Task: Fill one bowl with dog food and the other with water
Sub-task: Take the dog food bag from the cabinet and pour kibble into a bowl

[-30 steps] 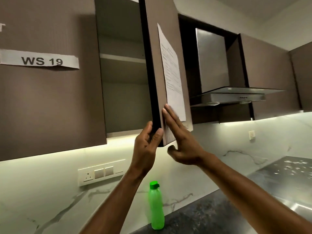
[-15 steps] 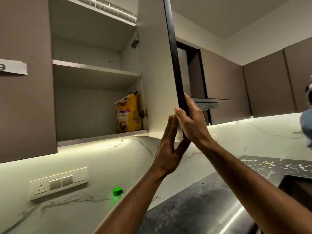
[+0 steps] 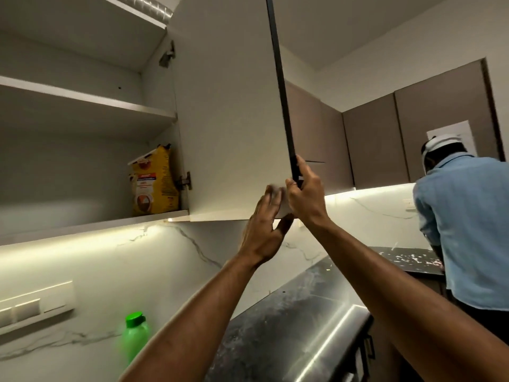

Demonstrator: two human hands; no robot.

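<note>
A yellow dog food bag stands upright on the lower shelf of the open wall cabinet, at its right end beside the hinge. The cabinet door is swung wide open. My right hand grips the door's dark front edge near the bottom corner. My left hand lies with straight fingers against the door's pale inner face, just left of the right hand. A green water bottle stands on the counter by the wall below. No bowls are in sight.
A dark stone counter runs along the marble backsplash, with a steel surface at its near end. Another person in a blue shirt stands at the counter on the right. A switch plate sits on the wall at left.
The cabinet door has swung from nearly edge-on to wide open, uncovering the dog food bag. My view turned right, bringing the other person into sight. Both hands followed the door.
</note>
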